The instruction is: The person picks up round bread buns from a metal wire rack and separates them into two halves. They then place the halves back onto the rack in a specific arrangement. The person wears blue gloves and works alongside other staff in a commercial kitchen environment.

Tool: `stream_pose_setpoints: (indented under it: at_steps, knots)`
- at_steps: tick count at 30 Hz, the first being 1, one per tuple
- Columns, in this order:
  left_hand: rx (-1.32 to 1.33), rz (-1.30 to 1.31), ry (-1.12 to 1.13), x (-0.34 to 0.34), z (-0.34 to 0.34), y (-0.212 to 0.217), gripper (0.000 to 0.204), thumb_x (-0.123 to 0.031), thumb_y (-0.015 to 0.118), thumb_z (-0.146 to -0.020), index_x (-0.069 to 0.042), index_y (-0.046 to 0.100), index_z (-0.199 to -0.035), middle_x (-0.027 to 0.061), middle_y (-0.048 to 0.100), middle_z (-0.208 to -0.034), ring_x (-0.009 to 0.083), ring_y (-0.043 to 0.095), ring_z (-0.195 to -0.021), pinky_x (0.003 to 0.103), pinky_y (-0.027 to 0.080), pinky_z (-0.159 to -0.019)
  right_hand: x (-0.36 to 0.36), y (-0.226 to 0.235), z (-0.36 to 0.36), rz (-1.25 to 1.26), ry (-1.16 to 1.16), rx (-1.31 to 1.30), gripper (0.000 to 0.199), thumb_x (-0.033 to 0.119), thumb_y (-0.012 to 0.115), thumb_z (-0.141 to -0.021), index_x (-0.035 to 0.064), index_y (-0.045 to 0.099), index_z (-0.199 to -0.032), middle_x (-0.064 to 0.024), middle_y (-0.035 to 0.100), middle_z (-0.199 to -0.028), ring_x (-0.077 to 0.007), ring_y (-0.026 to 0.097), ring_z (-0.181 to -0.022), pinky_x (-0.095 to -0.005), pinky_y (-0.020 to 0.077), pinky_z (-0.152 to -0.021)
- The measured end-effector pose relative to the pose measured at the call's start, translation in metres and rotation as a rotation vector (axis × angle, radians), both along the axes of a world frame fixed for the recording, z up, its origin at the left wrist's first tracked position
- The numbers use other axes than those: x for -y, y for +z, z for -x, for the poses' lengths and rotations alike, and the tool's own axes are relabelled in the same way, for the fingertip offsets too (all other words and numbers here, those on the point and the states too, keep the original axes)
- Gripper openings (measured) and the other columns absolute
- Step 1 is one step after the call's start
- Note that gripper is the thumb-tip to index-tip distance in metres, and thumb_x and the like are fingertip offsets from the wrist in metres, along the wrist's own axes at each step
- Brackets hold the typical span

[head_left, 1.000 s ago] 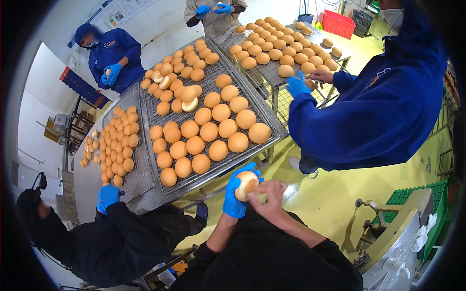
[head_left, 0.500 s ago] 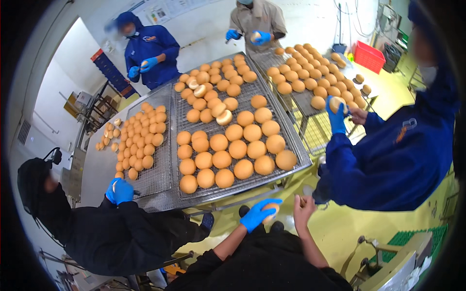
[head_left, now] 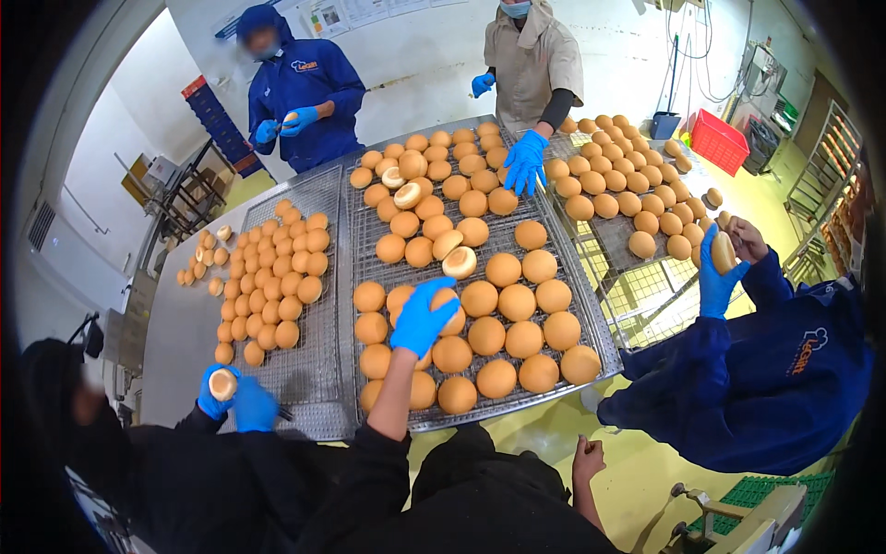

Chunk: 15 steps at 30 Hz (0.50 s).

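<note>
My left hand (head_left: 421, 319), in a blue glove, reaches over the near half of the wire rack (head_left: 604, 337). Its fingers curl over a round golden-brown bun (head_left: 451, 319), partly hidden by the glove. More buns of the same kind stand in rows around it. Two pale-sided buns, one of them a bun (head_left: 459, 262) with its light face up, lie just beyond my fingers. My bare right hand (head_left: 588, 458) hangs low at my right, above the floor, closed in a fist. Whatever may be inside that fist is hidden.
Co-workers stand around the table; one person's gloved hand (head_left: 526, 162) reaches onto the rack's far right. A second rack of buns (head_left: 268, 277) lies left. At the right is another bun-covered table (head_left: 623, 194), with a red crate (head_left: 718, 141) behind. Metal equipment (head_left: 738, 517) stands at lower right.
My left hand has moved from in front of my body, where it held a bun, forward onto the rack. My right hand has lowered. The far co-worker's hand has come onto the rack.
</note>
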<state>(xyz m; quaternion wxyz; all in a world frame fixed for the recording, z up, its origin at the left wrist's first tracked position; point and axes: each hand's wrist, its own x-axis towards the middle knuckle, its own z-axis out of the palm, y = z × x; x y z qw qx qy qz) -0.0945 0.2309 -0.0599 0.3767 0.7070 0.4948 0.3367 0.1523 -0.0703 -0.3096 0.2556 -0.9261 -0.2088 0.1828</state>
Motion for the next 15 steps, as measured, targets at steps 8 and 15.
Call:
stream_pose_setpoints:
  at_steps: [8, 15]
  knots:
    - [-0.923, -0.122, 0.066, -0.102, 0.004, -0.089, 0.045, -0.034, 0.052, -0.08, -0.011, 0.043, -0.118, 0.0164, 0.047, -0.108, 0.0329, 0.048, -0.1, 0.044, 0.046, -0.078, -0.02, -0.022, 0.032, 0.027, -0.223, 0.054, 0.034, 0.039, 0.057, -0.076, 0.0055, 0.051, -0.07, -0.0058, 0.055, -0.064, -0.0264, 0.052, -0.063, -0.0417, 0.0326, -0.071]
    - [-0.728, -0.077, -0.022, -0.111, 0.002, -0.084, 0.032, -0.033, 0.054, -0.078, -0.01, 0.052, -0.099, 0.0135, 0.052, -0.097, 0.0313, 0.052, -0.092, 0.042, 0.048, -0.071, 0.004, -0.021, 0.049, 0.118, -0.387, 0.034, 0.033, 0.038, 0.055, -0.075, 0.0062, 0.05, -0.07, -0.005, 0.055, -0.061, -0.0254, 0.051, -0.059, -0.0429, 0.0306, -0.072]
